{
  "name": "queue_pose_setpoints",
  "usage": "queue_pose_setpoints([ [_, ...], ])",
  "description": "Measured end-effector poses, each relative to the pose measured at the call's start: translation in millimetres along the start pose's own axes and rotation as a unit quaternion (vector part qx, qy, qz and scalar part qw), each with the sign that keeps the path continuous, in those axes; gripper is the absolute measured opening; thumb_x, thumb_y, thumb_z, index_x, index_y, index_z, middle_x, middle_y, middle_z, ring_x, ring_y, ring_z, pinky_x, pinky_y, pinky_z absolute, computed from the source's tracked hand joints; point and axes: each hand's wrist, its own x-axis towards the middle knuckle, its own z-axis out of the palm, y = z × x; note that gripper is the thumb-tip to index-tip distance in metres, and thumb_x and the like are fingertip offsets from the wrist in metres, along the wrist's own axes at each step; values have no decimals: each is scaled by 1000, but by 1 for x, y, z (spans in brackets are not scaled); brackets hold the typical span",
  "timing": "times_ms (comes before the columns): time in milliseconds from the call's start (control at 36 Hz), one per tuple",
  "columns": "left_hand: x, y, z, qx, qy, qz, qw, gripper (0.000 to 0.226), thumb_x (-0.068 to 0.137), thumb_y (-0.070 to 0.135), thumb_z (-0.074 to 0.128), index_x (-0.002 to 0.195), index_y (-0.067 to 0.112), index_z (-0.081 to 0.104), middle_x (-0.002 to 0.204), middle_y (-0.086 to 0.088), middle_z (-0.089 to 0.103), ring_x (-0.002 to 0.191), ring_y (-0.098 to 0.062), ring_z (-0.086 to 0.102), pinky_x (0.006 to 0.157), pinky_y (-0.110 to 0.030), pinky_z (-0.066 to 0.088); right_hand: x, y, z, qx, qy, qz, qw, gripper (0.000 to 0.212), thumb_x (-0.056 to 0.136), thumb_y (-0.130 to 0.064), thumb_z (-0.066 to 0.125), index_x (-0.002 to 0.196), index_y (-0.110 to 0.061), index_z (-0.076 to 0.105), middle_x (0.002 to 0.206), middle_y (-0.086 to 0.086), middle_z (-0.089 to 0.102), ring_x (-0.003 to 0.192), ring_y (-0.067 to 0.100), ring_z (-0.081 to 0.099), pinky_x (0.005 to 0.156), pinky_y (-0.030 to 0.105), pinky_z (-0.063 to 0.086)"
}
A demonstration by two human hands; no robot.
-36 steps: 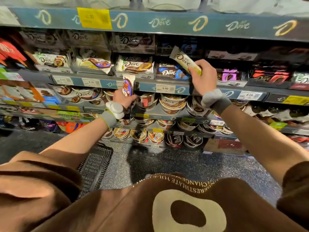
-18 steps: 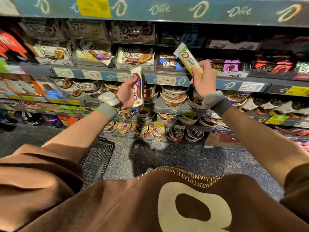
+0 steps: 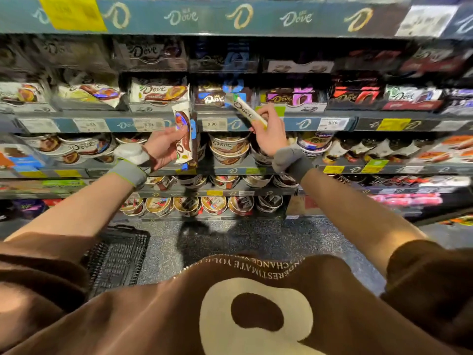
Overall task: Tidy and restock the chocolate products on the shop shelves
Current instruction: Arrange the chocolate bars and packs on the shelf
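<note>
My left hand (image 3: 163,147) grips a small stack of Dove chocolate bars (image 3: 184,135), held upright in front of the shelf edge with the price tags. My right hand (image 3: 270,135) pinches a single white Dove bar (image 3: 245,111) that points up and left toward the tray of dark blue Dove bars (image 3: 212,98). Trays of Dove bars fill the shelf (image 3: 294,124) behind both hands. Tubs of Dove chocolate (image 3: 227,147) sit on the shelf below.
A black plastic basket (image 3: 117,254) stands on the speckled floor at the lower left. More chocolate tubs (image 3: 186,204) line the lower shelves. Red, purple and white bar trays (image 3: 355,94) run to the right. My brown sweatshirt fills the bottom.
My left hand has risen with its bars from the tub shelf to the price-tag rail and turned palm up. The right hand's bar has tilted lower toward the blue tray.
</note>
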Motion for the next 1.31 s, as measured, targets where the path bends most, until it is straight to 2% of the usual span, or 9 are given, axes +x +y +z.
queue_pose_setpoints([
  [111, -2, 2, 2, -21, 10, 2, 1000, 13, 99, 6, 43, 98, 10, 56, 36, 6, 54, 29, 1, 48, 32, -8, 35, 3, 3, -1, 3, -8, 10, 1000, 36, 96, -10, 44, 131, -1, 44, 119, 17, 57, 93, 26, 62, 76, 30, 47],
  [250, 5, -3, 0, -37, 1, 2, 999, 17, 96, 7, 50, 109, 1, 58, 48, 3, 64, 38, 1, 56, 38, -9, 43, 10, 10, 2, 4, -34, 56, 998, 39, 91, 3, 43, 130, 0, 43, 119, 20, 45, 105, 30, 46, 90, 33, 36],
  [306, 10, -6, -4, -71, -1, -14, 997, 18, 94, 7, 53, 109, -2, 58, 62, 0, 71, 50, -3, 64, 45, -13, 49, 9, 7, 4, 80, -33, 94, 992, 30, 92, 4, 40, 120, -7, 44, 103, 10, 46, 87, 21, 49, 77, 31, 44],
  [389, 18, -10, -8, -91, -28, -24, 995, 16, 93, 6, 54, 107, -1, 60, 73, -3, 73, 61, -8, 69, 52, -18, 54, 11, -5, 0, 206, -40, 170, 963, 26, 89, 8, 37, 93, -17, 44, 78, 0, 41, 62, 11, 39, 51, 20, 34],
  [528, 31, -10, -7, -85, -49, -19, 995, 18, 92, 6, 56, 109, 1, 58, 81, -7, 74, 69, -12, 71, 60, -22, 56, 18, -14, 0, 313, -70, 176, 931, 23, 91, -11, 56, 72, -15, 43, 53, -2, 38, 47, 11, 33, 43, 21, 26],
  [639, 35, -5, 1, -74, -73, -10, 995, 10, 92, 3, 56, 101, 6, 60, 78, -4, 74, 68, -10, 70, 59, -19, 55, 22, -22, 5, 300, -100, 153, 936, 15, 89, -24, 66, 92, -10, 63, 59, -3, 42, 52, 8, 38, 47, 18, 34],
  [861, 44, -4, 10, -48, -42, -4, 998, 32, 87, 1, 63, 118, 0, 55, 75, -6, 74, 64, -12, 70, 56, -24, 56, 25, -34, 9, 272, -111, 149, 944, 29, 85, -24, 71, 96, 2, 65, 76, 11, 58, 53, 8, 46, 46, 15, 38],
  [1083, 51, -6, 10, -10, -33, 1, 999, 48, 83, 9, 70, 128, 1, 52, 81, -8, 75, 68, -15, 71, 62, -27, 58, 29, -35, 7, 239, -134, 162, 948, 14, 80, -18, 74, 84, -9, 65, 82, 14, 61, 54, 9, 47, 46, 16, 38],
  [1306, 51, -7, 6, -56, -58, -10, 997, 9, 92, 3, 55, 98, 3, 62, 73, -5, 74, 63, -13, 70, 57, -24, 56, 32, -27, -2, 172, -128, 154, 965, 15, 86, -14, 68, 74, -12, 60, 66, 4, 57, 52, 8, 48, 47, 13, 42],
])
